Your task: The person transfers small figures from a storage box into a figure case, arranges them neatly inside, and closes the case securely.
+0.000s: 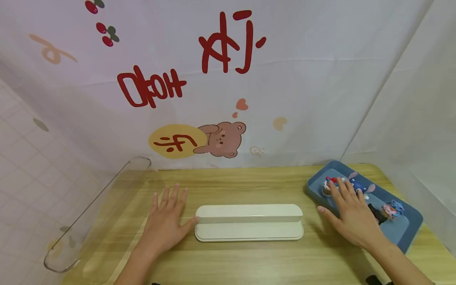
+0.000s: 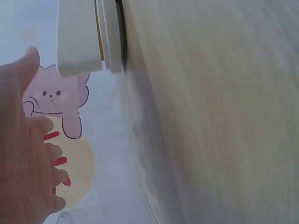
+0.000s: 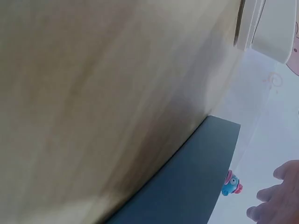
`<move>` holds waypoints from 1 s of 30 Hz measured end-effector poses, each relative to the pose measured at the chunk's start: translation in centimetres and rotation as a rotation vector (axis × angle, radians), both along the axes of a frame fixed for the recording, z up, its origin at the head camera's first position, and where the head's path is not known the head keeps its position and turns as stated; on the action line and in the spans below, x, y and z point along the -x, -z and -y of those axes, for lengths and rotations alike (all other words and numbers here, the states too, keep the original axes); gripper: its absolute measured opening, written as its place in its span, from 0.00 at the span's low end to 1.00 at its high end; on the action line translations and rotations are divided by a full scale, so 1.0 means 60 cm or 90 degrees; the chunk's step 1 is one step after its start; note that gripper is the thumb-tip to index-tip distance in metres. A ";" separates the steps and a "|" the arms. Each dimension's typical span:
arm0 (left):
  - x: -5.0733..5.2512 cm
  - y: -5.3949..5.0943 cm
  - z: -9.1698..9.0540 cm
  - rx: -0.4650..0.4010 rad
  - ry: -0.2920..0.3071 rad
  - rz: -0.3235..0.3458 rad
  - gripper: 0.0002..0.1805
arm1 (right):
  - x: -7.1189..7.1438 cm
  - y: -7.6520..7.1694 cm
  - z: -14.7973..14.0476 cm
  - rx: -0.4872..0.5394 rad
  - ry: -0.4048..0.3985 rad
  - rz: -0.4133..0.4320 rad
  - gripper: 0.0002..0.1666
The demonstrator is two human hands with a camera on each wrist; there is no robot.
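Over tray (image 1: 415, 218), right hand (image 1: 349, 213), figurines (image 1: 393, 209), right wrist showing perhaps one

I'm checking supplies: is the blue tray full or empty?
Partly filled: small figurines sit inside the blue tray, but gaps show between them.

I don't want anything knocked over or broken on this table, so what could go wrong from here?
The right grip is over the blue tray, so lowering it could topple the blue big-eared figurine near its fingers. The left grip is close to one end of the cream stepped stand and might nudge it askew. The clear cover is see-through, so a sweep of the left arm may bump it unnoticed.
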State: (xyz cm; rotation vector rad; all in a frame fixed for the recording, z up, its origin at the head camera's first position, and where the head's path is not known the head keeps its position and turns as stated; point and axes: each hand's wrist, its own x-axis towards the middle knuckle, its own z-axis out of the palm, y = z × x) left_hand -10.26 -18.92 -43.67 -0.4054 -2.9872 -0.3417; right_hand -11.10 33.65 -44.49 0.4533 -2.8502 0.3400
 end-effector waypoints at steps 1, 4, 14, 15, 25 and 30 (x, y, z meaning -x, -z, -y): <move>-0.001 -0.001 -0.002 0.000 0.004 -0.002 0.54 | 0.002 -0.002 0.000 0.000 0.001 0.001 0.52; -0.002 -0.006 -0.008 0.000 0.016 -0.005 0.58 | 0.007 -0.008 0.001 0.000 0.004 0.003 0.53; -0.009 -0.014 -0.028 0.006 0.058 0.004 0.70 | 0.018 -0.025 -0.004 0.019 0.015 0.013 0.53; -0.010 -0.014 -0.029 0.005 0.062 0.005 0.71 | 0.020 -0.025 -0.005 0.021 0.015 0.013 0.53; -0.013 -0.007 -0.032 0.012 0.094 -0.005 0.68 | 0.041 -0.043 -0.009 0.039 0.047 0.008 0.56; -0.009 -0.004 -0.040 0.016 0.110 -0.010 0.66 | 0.045 -0.052 -0.011 0.038 0.074 0.018 0.56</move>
